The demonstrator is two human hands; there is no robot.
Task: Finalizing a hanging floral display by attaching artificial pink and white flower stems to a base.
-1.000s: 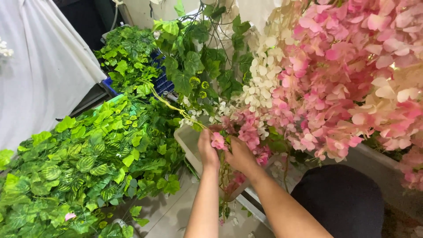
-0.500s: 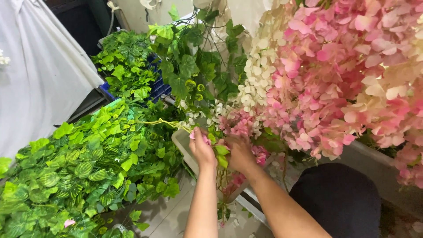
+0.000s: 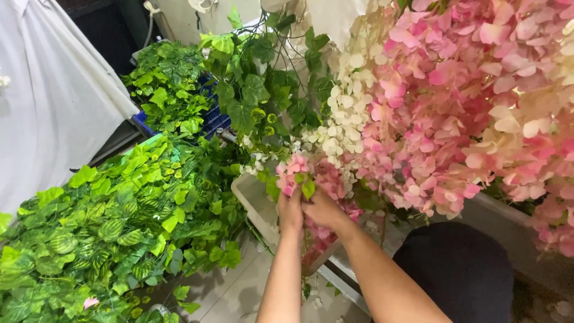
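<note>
Two hands meet at the centre of the frame, both closed together on one small pink flower sprig (image 3: 294, 173) with a green leaf at its base: the left hand (image 3: 290, 210) and the right hand (image 3: 321, 209) touch each other, and their fingertips are hidden among the petals. One white tub (image 3: 254, 200) lies just behind them, its far end buried under blooms. One great mass of pink and cream blossoms (image 3: 460, 101) fills the upper right, cut off by the edge. Leafy green vines (image 3: 107, 221) heap at lower left, too many to count. One blue crate (image 3: 212, 119) shows at upper left, mostly covered by leaves. One white cloth (image 3: 54, 101) hangs at far left.
</note>
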